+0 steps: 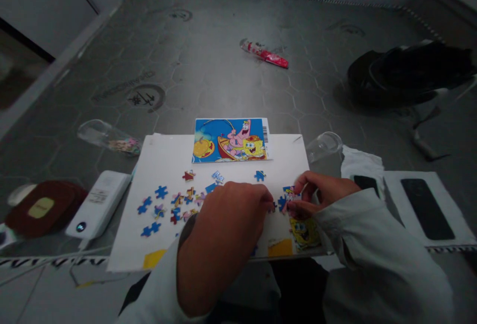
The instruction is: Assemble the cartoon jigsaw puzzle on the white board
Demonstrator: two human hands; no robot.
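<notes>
My right hand (322, 192) pinches a small cluster of joined jigsaw pieces (287, 196), blue and pink, between thumb and fingers. My left hand (236, 219) reaches across the white board (136, 170), fingers closed at the tips on a small dark puzzle piece (275, 207) just left of that cluster. The left palm hides part of the board. Loose puzzle pieces (161, 192) in blue, red and yellow lie left of this hand. A printed picture card (231, 140) with cartoon figures in a boat lies at the board's far edge. Beneath my right hand is a yellow cartoon-face picture (303, 232).
Clear plastic cups (108, 137) (324, 145) lie on either side of the board. At left are a white power bank (99, 204) and a brown case (46, 207). A phone box (428, 209) stands right. Farther off are a red packet (266, 55) and a dark bag (402, 75).
</notes>
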